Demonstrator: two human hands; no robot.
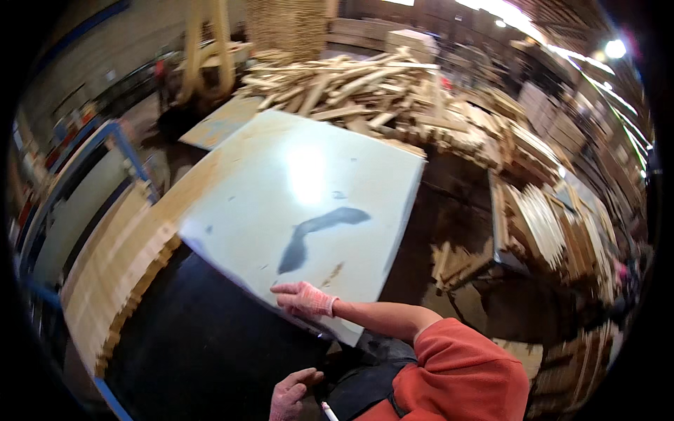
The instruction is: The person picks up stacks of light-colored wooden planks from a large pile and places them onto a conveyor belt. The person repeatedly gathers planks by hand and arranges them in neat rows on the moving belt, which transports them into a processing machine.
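My right hand [304,299], in a pink and white knit glove, rests low over the near edge of a pale, glossy tabletop [246,168]. Its fingers stretch to the left, and nothing shows in them. A dark grey smear marks the surface just beyond. Nearer my body is my left hand [289,396], also gloved, beside the black apron [361,389]. Its fingers point right, loosely bent and apart, with no object visible in them; the picture's lower edge cuts off the wrist. A white pen-like stick [328,411] is close to that hand, against the apron.
Light wooden strips [133,270] lie side by side with staggered ends at left, along a black surface [203,337]. A blue metal frame [116,133] stands behind them. Beyond the tabletop is a heap of loose wood sticks [344,88]. More stacked wood pieces [540,217] stand at right.
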